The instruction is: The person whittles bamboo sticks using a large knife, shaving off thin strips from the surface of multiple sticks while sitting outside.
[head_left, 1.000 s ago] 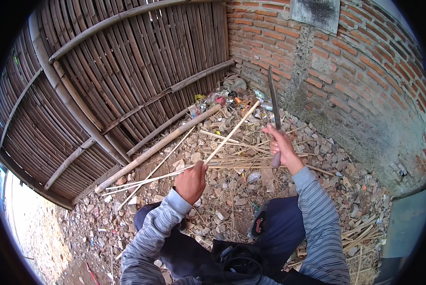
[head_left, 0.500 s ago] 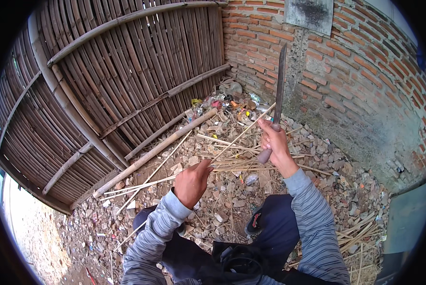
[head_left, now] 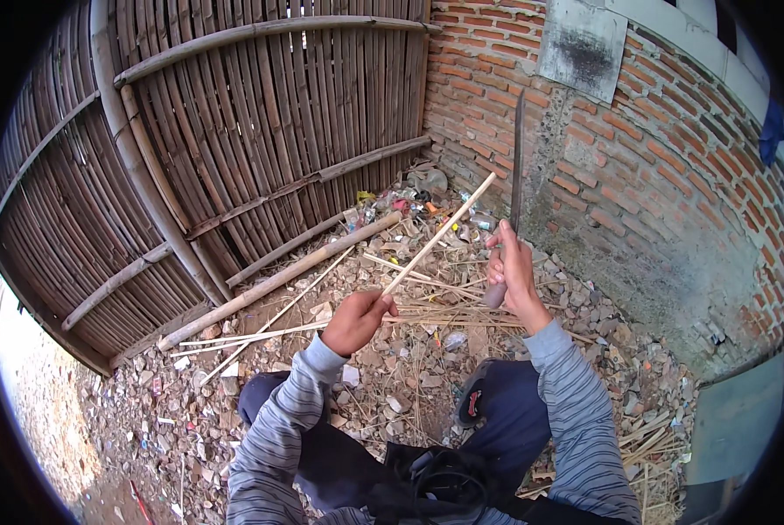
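Note:
My left hand (head_left: 357,322) is closed on the lower end of a pale bamboo strip (head_left: 438,234), which slants up and away to the right. In my right hand (head_left: 516,273) is a long machete (head_left: 518,162), its dark blade pointing up and its grip's end showing below the palm. The strip's far end and the blade are apart. Beneath both hands, several more bamboo strips (head_left: 436,313) lie across the rubble.
Stony ground (head_left: 383,367) strewn with litter surrounds my feet. A bamboo pole (head_left: 278,282) lies along the slatted bamboo wall (head_left: 243,114) at left. A brick wall (head_left: 619,175) rises ahead and right. Split pieces (head_left: 650,442) lie by my right knee, near a grey-green panel (head_left: 733,429).
The strip has come away from my right fingers and the blade, and its broader side now shows. The right fingers have loosened a little while keeping the machete. The view has tilted slightly upward.

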A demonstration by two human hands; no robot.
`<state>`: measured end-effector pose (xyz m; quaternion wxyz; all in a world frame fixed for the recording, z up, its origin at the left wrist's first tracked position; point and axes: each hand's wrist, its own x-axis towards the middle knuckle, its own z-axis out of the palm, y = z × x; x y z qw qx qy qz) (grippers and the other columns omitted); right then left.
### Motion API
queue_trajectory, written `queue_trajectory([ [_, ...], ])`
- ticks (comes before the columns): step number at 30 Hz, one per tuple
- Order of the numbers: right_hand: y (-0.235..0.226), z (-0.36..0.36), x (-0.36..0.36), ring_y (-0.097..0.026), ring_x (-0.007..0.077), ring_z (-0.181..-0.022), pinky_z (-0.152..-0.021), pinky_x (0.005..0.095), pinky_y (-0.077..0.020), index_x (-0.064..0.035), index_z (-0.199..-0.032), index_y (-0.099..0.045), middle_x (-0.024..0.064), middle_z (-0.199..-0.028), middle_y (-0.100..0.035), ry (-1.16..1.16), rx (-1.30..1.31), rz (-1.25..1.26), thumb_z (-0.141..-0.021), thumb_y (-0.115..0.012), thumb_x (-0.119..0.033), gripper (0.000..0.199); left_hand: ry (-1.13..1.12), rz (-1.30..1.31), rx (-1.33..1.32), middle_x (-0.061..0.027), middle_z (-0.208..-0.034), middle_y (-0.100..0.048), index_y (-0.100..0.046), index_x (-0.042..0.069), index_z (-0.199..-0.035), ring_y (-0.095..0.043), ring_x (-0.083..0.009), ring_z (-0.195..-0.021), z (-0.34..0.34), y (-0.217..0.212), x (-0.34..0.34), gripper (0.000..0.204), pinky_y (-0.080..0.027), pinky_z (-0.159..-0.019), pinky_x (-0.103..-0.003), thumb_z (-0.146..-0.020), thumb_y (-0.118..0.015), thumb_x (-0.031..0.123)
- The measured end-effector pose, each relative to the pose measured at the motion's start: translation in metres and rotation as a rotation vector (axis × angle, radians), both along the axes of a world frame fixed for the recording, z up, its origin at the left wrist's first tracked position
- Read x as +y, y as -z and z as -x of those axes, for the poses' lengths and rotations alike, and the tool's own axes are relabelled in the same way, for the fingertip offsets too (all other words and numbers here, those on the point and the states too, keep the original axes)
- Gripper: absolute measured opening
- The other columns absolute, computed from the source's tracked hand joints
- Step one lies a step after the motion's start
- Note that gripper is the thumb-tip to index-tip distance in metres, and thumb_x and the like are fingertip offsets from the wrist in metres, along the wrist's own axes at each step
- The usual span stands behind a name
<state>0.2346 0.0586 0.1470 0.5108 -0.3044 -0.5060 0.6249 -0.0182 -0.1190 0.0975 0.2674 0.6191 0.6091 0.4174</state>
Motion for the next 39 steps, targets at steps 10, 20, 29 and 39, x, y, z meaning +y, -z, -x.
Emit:
queue_trajectory([
  [10, 0.062, 0.029, 0.005, -0.049, 0.0197, -0.038, -0.041, 0.0409, -0.0362, -0.0004, -0.087, -0.069, 0.0046, -0.048, -0.048, 0.021, -0.734, -0.834, -0.105, -0.054, -0.053, 0.058, -0.354, -0.195, 0.466, -0.0259, -0.069, -0.066, -0.062, 0.005, -0.106, -0.067, -0.0476, -0.066, -0.034, 0.031, 0.044, 0.018, -0.054, -0.061, -0.057, -0.106, -0.052, 0.02],
  [20, 0.107, 0.025, 0.061, -0.063, 0.0313, -0.046, -0.05, 0.0449, -0.0507, -0.003, -0.097, -0.07, 0.0093, -0.049, -0.058, -0.258, -1.007, -1.037, -0.1, -0.057, -0.062, 0.06, -0.392, -0.138, 0.636, -0.0219, -0.057, -0.062, -0.054, 0.007, -0.1, -0.065, -0.0418, -0.053, -0.035, 0.069, 0.072, 0.015, -0.05, -0.045, -0.053, -0.104, -0.056, 0.021],
  [29, 0.144, 0.023, 0.092, -0.065, 0.0314, -0.051, -0.052, 0.045, -0.049, -0.0027, -0.098, -0.073, 0.0111, -0.059, -0.065, -0.307, -0.993, -0.88, -0.097, -0.062, -0.06, 0.059, -0.337, -0.065, 0.54, -0.0231, -0.06, -0.062, -0.056, 0.005, -0.099, -0.065, -0.0439, -0.055, -0.026, 0.081, 0.09, 0.018, -0.051, -0.048, -0.054, -0.104, -0.057, 0.023],
  [39, 0.152, 0.057, 0.081, -0.061, 0.0327, -0.046, -0.048, 0.0441, -0.0466, -0.0027, -0.101, -0.072, 0.0102, -0.051, -0.058, -0.278, -0.987, -0.86, -0.098, -0.061, -0.06, 0.058, -0.394, -0.009, 0.535, -0.0236, -0.059, -0.062, -0.055, 0.006, -0.095, -0.064, -0.0453, -0.056, -0.003, 0.082, 0.089, 0.018, -0.052, -0.051, -0.055, -0.105, -0.056, 0.021],
])
